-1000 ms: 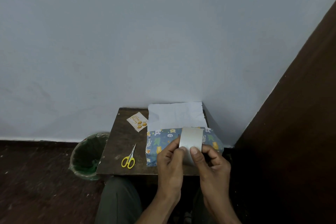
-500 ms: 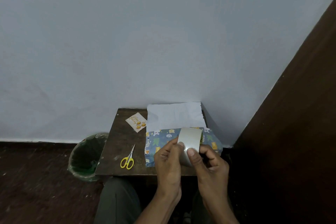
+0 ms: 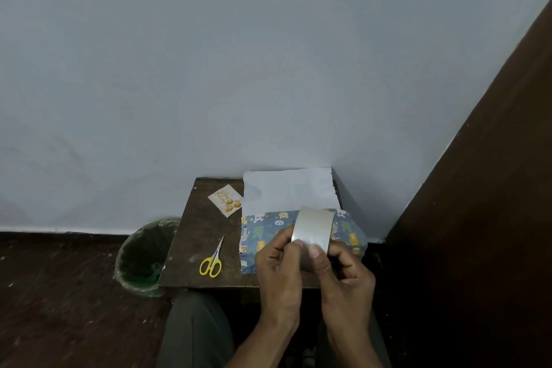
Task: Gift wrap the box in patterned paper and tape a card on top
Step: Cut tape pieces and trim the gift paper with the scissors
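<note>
Blue patterned paper [image 3: 263, 233] half-covers the box [image 3: 352, 240] on the small dark surface [image 3: 197, 236], its white underside [image 3: 286, 191] lying open toward the wall. I hold a wide tape roll [image 3: 312, 231] just above the parcel: my left hand [image 3: 279, 272] has its fingers curled onto the roll's near edge, my right hand [image 3: 343, 275] grips it from the other side, thumb pressed on its face. Compared with a second ago, the roll has tilted and the left fingers have crept along its rim, which I read as hunting for the loose tape end, so no seam is sealed yet. The card [image 3: 226, 199] waits at the far left corner, yellow-handled scissors [image 3: 212, 261] nearer me, a green-lined bin [image 3: 143, 257] on the floor beside.
</note>
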